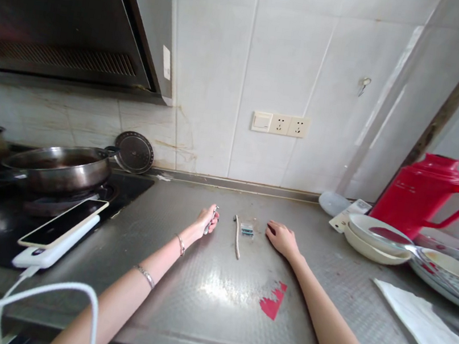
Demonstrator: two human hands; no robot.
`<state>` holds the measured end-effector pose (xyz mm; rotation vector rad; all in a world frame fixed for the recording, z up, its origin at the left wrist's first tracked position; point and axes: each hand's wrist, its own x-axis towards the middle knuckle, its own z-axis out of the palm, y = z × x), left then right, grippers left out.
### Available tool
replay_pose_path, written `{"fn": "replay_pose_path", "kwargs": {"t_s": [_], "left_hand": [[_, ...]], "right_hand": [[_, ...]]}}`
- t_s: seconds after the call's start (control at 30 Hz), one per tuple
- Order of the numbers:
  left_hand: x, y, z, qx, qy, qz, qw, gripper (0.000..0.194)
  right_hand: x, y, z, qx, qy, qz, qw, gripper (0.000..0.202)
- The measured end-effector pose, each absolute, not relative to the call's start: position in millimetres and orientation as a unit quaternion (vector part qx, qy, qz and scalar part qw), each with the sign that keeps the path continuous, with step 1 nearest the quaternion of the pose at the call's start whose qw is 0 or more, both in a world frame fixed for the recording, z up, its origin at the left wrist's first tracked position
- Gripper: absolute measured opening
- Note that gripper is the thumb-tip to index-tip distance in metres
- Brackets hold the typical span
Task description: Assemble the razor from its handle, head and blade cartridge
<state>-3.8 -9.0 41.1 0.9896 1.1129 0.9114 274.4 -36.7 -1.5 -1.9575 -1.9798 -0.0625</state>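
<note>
My left hand (205,220) is closed around a small silvery metal object (210,224), mostly covered by the fingers, so its kind is unclear. My right hand (281,239) rests palm down on the steel counter (192,304), fingers stretched out and slightly bent, with nothing seen in it. Between the hands lies a thin pale cord-like strip (237,239) with a dark tip at its far end. Beside it, nearer the right hand, is a small clear packet (247,231) with dark bands. Closer to me lies a jagged red scrap (274,301).
At left, a steel pan (61,170) sits on the black cooktop, with a phone (66,222) and white power bank (57,244) in front. A white cable (61,286) loops near my left forearm. At right stand a red thermos (418,194), stacked bowls (375,248) and a white tissue (424,325).
</note>
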Motion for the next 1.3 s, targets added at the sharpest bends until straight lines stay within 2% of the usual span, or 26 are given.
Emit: {"fn": "replay_pose_path", "kwargs": {"t_s": [0.23, 0.43, 0.63, 0.73, 0.87, 1.0, 1.1, 1.3], "left_hand": [[14.2, -25.2, 32.9, 0.493, 0.425, 0.437, 0.621, 0.022], [19.6, -37.9, 29.8, 0.508, 0.374, 0.457, 0.627, 0.020], [20.6, -48.8, 31.7, 0.511, 0.334, 0.451, 0.651, 0.024], [20.4, -49.7, 32.1, 0.509, 0.328, 0.453, 0.654, 0.025], [20.1, -47.8, 31.9, 0.508, 0.323, 0.453, 0.658, 0.027], [20.0, -47.8, 33.0, 0.508, 0.334, 0.457, 0.649, 0.027], [20.4, -49.0, 34.1, 0.506, 0.347, 0.455, 0.646, 0.026], [20.6, -51.1, 35.3, 0.506, 0.343, 0.459, 0.645, 0.023]], "right_hand": [[273.8, -37.5, -0.2, -0.687, -0.702, -0.026, 0.187, 0.037], [273.5, -39.2, -0.9, -0.685, -0.703, -0.024, 0.188, 0.036], [266.3, -49.2, 13.5, -0.689, -0.672, -0.110, 0.249, 0.030], [248.2, -58.1, 29.7, -0.700, -0.654, -0.101, 0.269, 0.027], [209.4, -72.2, 43.8, -0.713, -0.662, -0.027, 0.229, 0.028], [173.7, -84.3, 42.7, -0.703, -0.696, 0.026, 0.141, 0.038], [159.0, -88.9, 38.3, -0.701, -0.706, 0.028, 0.100, 0.043], [152.3, -88.7, 35.1, -0.684, -0.725, 0.022, 0.074, 0.039]]}}
